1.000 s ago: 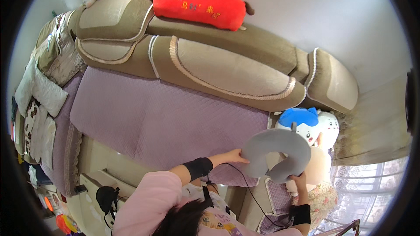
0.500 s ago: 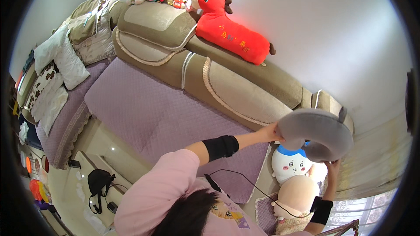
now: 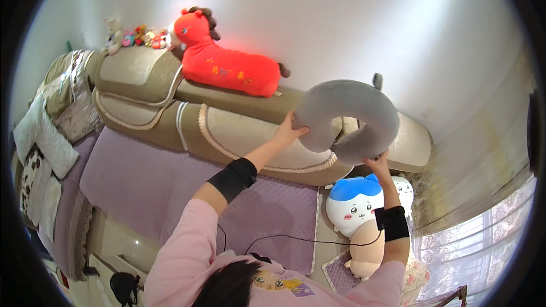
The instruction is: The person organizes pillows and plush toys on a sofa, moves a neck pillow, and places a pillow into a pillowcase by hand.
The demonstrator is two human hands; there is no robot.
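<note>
A grey U-shaped neck pillow (image 3: 372,99) is held up in the air in front of the sofa's backrest, with a small loop on its upper edge. My left hand (image 3: 291,131) grips its left side, fingers wrapped at the edge. At its lower right side, my right hand (image 3: 380,165) holds on, partly hidden by the pillow. The two ends of the U come close together at the bottom. Below my right hand sits a white plush toy with a blue top (image 3: 357,202), apart from the pillow.
A long red horse plush (image 3: 230,68) lies along the sofa back (image 3: 244,131), beside several small toys (image 3: 139,37). Purple quilted covers (image 3: 153,165) lie on the seat. A beige plush (image 3: 365,247) lies at the right; a thin black cable (image 3: 307,241) runs to my right wristband.
Both hands have raised the neck pillow and brought it left, turning it so its central opening shows more. The whole view has also shifted.
</note>
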